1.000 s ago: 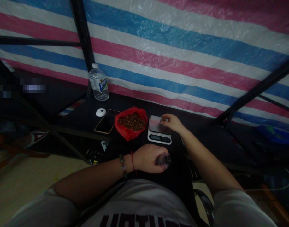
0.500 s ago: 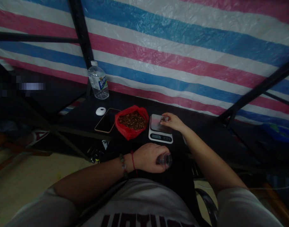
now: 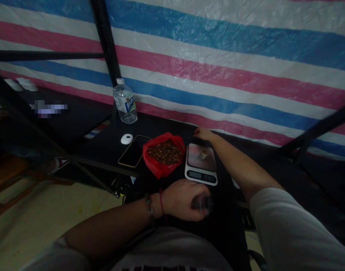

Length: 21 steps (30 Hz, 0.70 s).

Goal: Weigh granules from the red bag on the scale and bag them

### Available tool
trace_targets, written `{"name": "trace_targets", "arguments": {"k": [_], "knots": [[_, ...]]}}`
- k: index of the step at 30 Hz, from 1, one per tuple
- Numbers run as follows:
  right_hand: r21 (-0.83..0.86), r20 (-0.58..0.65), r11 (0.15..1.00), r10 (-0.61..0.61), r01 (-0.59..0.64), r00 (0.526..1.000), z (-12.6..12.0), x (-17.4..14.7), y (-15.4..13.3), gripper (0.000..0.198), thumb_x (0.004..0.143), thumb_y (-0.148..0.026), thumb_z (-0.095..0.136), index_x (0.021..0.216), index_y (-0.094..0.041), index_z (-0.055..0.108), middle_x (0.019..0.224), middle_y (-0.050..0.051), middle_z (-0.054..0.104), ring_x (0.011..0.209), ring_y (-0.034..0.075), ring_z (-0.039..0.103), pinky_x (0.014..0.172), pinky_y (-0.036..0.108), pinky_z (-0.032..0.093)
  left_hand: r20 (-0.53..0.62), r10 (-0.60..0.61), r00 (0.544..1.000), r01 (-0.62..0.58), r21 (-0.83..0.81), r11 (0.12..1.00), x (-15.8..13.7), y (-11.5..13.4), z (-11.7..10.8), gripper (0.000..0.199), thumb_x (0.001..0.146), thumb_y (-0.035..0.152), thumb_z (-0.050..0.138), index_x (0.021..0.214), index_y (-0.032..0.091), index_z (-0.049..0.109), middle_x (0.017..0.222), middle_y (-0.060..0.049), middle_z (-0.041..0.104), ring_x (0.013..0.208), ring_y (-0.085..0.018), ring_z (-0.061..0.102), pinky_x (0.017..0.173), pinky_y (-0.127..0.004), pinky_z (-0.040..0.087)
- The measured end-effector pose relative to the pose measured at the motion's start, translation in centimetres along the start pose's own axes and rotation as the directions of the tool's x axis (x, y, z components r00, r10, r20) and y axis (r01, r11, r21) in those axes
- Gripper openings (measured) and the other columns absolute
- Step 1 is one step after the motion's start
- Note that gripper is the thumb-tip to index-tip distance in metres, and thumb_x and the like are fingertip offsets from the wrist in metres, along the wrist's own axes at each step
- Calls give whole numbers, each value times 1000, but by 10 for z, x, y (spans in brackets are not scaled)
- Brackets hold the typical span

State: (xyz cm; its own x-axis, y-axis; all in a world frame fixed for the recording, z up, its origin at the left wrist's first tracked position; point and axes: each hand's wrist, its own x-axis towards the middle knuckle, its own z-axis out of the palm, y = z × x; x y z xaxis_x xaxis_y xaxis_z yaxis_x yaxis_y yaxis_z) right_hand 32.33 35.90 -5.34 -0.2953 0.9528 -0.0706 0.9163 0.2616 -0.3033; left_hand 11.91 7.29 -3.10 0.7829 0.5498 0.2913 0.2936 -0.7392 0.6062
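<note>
Against a striped plastic sheet (image 3: 217, 69), a black desk (image 3: 161, 126) carries a bottle (image 3: 125, 104), a red bag (image 3: 158, 171) of brown bits (image 3: 165, 152) and a scale (image 3: 200, 176) — small cup (image 3: 204, 153) on top. Left hand (image 3: 186, 199) grips a clear container (image 3: 205, 204); right hand (image 3: 203, 134), behind the scale — cannot tell whether empty.

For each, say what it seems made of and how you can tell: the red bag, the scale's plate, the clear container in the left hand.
Red bag: thin plastic film, judging by its crumpled rim.
Scale's plate: probably smooth metal, from its grey sheen and pinkish reflections.
Clear container in the left hand: see-through, shiny; plastic or glass, cannot tell.
</note>
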Motion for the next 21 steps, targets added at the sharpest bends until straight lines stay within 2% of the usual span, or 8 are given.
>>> {"name": "trace_targets", "arguments": {"k": [4,8,12,17,21], "knots": [[42,79,999,18,-22,997,11,10,11,15,75,-20,67,88,-14,72,75,7,73,61,16,65,60,24,49,-1,-10,1000,10,-20,1000,2,-7,-3,32,74,38,64,100,20,58,86,-2,68,77,-17,63,71,-26,47],[72,121,997,4,-13,993,12,8,19,20,79,-30,66,89,-14,71,72,5,72,55,13,62,53,20,46,39,19,999,-17,-46,999,3,-9,0,32,73,39,66,99,20,58,85,-1,68,77,-17,64,72,-26,48],[19,140,999,-52,50,989,12,-1,20,18,75,-21,65,90,-15,72,72,3,72,56,12,61,53,19,43,90,27,996,-24,-38,999,2,-6,6,33,74,40,66,99,21,58,85,-1,70,78,-18,66,73,-27,49],[-31,92,999,-37,40,995,7,-14,19,20,72,-13,61,87,-14,74,78,6,73,65,16,65,60,21,46,101,36,994,-35,-14,999,0,0,10,32,74,40,66,98,22,58,83,0,69,78,-17,66,73,-26,49],[-6,76,999,-34,35,997,5,-21,18,26,77,-17,59,100,-14,73,90,7,74,69,16,66,63,21,48,108,55,993,-55,-7,998,-2,2,11,33,74,40,66,99,21,58,84,0,70,78,-18,67,72,-26,49]]}}
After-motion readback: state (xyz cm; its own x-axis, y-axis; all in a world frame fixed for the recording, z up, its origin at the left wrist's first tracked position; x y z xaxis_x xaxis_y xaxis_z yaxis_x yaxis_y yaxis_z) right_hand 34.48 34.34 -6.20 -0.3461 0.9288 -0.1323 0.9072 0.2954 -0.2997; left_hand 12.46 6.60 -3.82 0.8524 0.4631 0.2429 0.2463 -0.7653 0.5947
